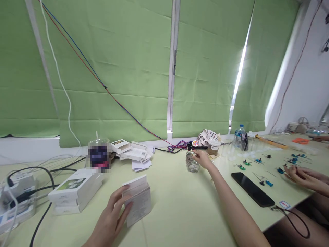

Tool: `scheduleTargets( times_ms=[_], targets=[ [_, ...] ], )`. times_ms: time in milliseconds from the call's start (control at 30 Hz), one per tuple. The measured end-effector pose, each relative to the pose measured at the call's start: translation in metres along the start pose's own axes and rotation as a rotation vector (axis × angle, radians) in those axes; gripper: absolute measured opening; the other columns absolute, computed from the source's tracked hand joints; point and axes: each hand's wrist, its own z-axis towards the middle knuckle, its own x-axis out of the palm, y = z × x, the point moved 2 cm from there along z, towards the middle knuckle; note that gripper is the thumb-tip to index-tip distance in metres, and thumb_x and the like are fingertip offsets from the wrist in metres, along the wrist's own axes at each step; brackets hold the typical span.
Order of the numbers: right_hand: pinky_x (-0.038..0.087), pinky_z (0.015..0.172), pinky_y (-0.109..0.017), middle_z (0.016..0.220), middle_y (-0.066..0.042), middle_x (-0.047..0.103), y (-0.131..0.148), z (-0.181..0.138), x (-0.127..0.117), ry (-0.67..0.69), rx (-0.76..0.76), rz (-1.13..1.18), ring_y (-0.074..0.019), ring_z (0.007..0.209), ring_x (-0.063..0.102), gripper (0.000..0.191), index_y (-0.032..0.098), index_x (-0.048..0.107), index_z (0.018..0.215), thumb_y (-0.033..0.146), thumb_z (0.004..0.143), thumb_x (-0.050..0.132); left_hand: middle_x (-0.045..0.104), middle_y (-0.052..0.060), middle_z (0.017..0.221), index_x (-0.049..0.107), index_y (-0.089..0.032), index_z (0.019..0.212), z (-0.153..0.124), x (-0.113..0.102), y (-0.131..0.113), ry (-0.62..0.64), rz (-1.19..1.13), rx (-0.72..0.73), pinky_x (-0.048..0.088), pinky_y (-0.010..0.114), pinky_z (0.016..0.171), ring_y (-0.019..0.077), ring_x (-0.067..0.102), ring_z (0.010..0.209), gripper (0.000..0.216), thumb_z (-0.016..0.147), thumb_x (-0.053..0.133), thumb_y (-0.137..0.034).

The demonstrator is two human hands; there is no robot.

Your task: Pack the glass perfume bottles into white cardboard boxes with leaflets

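Observation:
My left hand (113, 214) grips a small white box (137, 202) standing on edge on the pale green table (174, 206), fingers wrapped over its left side. My right hand (203, 158) is stretched far forward, its fingers around the top of a small clear glass jar (192, 162) that stands upright near the middle of the table.
White boxes (77, 190) are stacked at left beside cables and a power strip (17, 199). More opened white boxes (133, 152) lie at the back. A black phone (252, 188) lies right of my arm. Another person's hands (299, 175) rest at right among small blue and green parts. A water bottle (239, 136) stands behind.

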Motion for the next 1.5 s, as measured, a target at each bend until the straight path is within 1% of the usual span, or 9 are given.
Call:
scheduleTargets(
  times_ms=[267, 400, 500, 600, 733, 967, 1167, 1333, 1500],
  targets=[
    [0.044, 0.067, -0.028, 0.084, -0.006, 0.069, -0.003, -0.002, 0.000, -0.044, 0.030, 0.023, -0.0177, 0.066, 0.056, 0.030, 0.015, 0.070, 0.097, 0.026, 0.071, 0.060, 0.051, 0.011, 0.120, 0.053, -0.022, 0.109, 0.002, 0.003, 0.001, -0.037, 0.023, 0.015, 0.055, 0.030, 0.083, 0.0222, 0.056, 0.111, 0.019, 0.092, 0.045, -0.018],
    [0.048, 0.064, -0.028, 0.078, -0.006, 0.068, -0.016, -0.004, -0.005, -0.114, 0.126, 0.085, -0.0181, 0.066, 0.061, 0.034, 0.014, 0.063, 0.106, 0.030, 0.081, 0.046, 0.051, 0.010, 0.119, 0.051, -0.022, 0.115, 0.000, 0.004, 0.004, -0.051, 0.045, -0.012, 0.056, 0.033, 0.083, 0.0231, 0.058, 0.108, 0.023, 0.093, 0.045, -0.021],
    [0.048, 0.058, -0.027, 0.073, -0.006, 0.067, -0.034, -0.012, -0.012, -0.147, 0.226, 0.111, -0.0179, 0.062, 0.063, 0.026, 0.014, 0.062, 0.094, 0.029, 0.079, 0.047, 0.051, 0.010, 0.120, 0.045, -0.024, 0.125, -0.001, 0.005, 0.007, -0.055, 0.053, -0.037, 0.055, 0.036, 0.084, 0.0245, 0.058, 0.109, 0.032, 0.093, 0.046, -0.024],
    [0.048, 0.054, -0.026, 0.067, -0.004, 0.066, -0.055, -0.027, -0.017, -0.132, 0.318, 0.098, -0.0177, 0.058, 0.063, 0.009, 0.017, 0.059, 0.071, 0.025, 0.067, 0.061, 0.050, 0.010, 0.122, 0.037, -0.027, 0.135, 0.000, 0.004, 0.009, -0.103, 0.077, -0.070, 0.052, 0.041, 0.090, 0.0264, 0.056, 0.112, 0.046, 0.091, 0.051, -0.028],
    [0.045, 0.054, -0.024, 0.063, 0.000, 0.064, -0.072, -0.046, -0.018, -0.065, 0.379, 0.048, -0.0161, 0.057, 0.061, 0.015, 0.019, 0.053, 0.060, 0.016, 0.056, 0.067, 0.045, 0.013, 0.126, 0.034, -0.025, 0.138, 0.001, 0.000, 0.008, -0.143, 0.105, -0.077, 0.047, 0.049, 0.095, 0.0309, 0.050, 0.117, 0.057, 0.087, 0.058, -0.035],
    [0.039, 0.060, -0.025, 0.057, 0.003, 0.058, -0.067, -0.052, -0.006, 0.040, 0.355, -0.076, -0.0186, 0.066, 0.059, 0.019, 0.020, 0.051, 0.050, 0.005, 0.049, 0.063, 0.035, 0.012, 0.135, 0.039, -0.028, 0.125, 0.000, 0.001, 0.005, -0.105, -0.020, -0.092, 0.053, 0.046, 0.088, 0.0278, 0.054, 0.114, 0.050, 0.082, 0.065, -0.027],
    [0.042, 0.075, -0.030, 0.095, -0.001, 0.067, -0.048, -0.043, 0.003, 0.025, 0.192, -0.041, -0.0225, 0.091, 0.061, 0.031, 0.023, 0.057, 0.085, 0.024, 0.057, 0.071, 0.033, 0.011, 0.139, 0.041, -0.029, 0.121, -0.004, 0.007, 0.008, -0.095, -0.067, -0.115, 0.057, 0.041, 0.081, 0.0240, 0.059, 0.108, 0.043, 0.084, 0.062, -0.021],
    [0.041, 0.077, -0.033, 0.087, -0.001, 0.068, -0.045, -0.038, 0.014, 0.057, 0.151, -0.015, -0.0218, 0.080, 0.063, 0.030, 0.022, 0.058, 0.085, 0.025, 0.058, 0.071, 0.029, 0.012, 0.142, 0.039, -0.030, 0.123, -0.006, 0.008, 0.012, -0.083, -0.006, -0.132, 0.052, 0.050, 0.090, 0.0287, 0.051, 0.118, 0.047, 0.084, 0.062, -0.021],
    [0.039, 0.080, -0.037, 0.081, -0.002, 0.068, -0.046, -0.038, 0.016, 0.067, 0.170, -0.016, -0.0245, 0.081, 0.063, 0.023, 0.020, 0.060, 0.082, 0.027, 0.061, 0.068, 0.028, 0.008, 0.141, 0.044, -0.033, 0.114, -0.002, -0.004, -0.003, -0.165, 0.166, -0.045, 0.034, 0.064, 0.103, 0.0371, 0.031, 0.134, 0.052, 0.074, 0.073, -0.019]
  ],
)
